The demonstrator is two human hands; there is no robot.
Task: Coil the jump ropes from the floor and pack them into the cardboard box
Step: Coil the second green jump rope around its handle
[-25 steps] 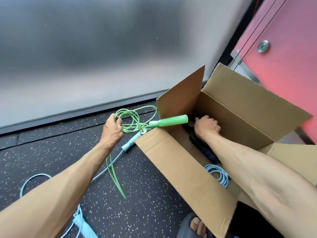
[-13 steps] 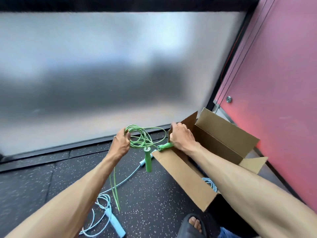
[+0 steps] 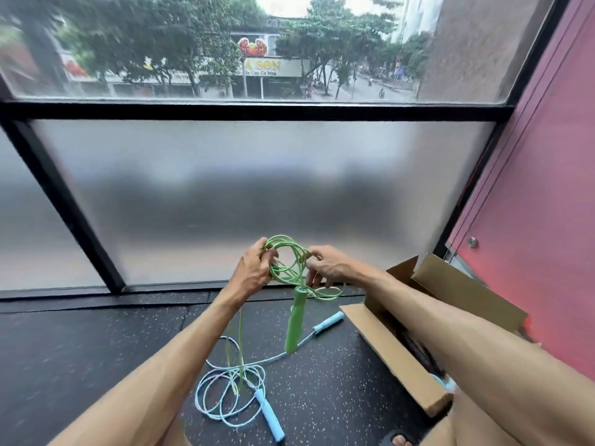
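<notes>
while the left grip [image 3: 253,269] and right grip [image 3: 333,268] held the half-coiled green rope [image 3: 294,320], the blue rope [image 3: 269,419] lay unpacked.

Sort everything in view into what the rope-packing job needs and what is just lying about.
Job: green jump rope, partly coiled, gripped by the left hand and right hand; blue jump rope, loose on the floor; open cardboard box.
Just there: frosted window; pink wall; sandalled foot.
</notes>
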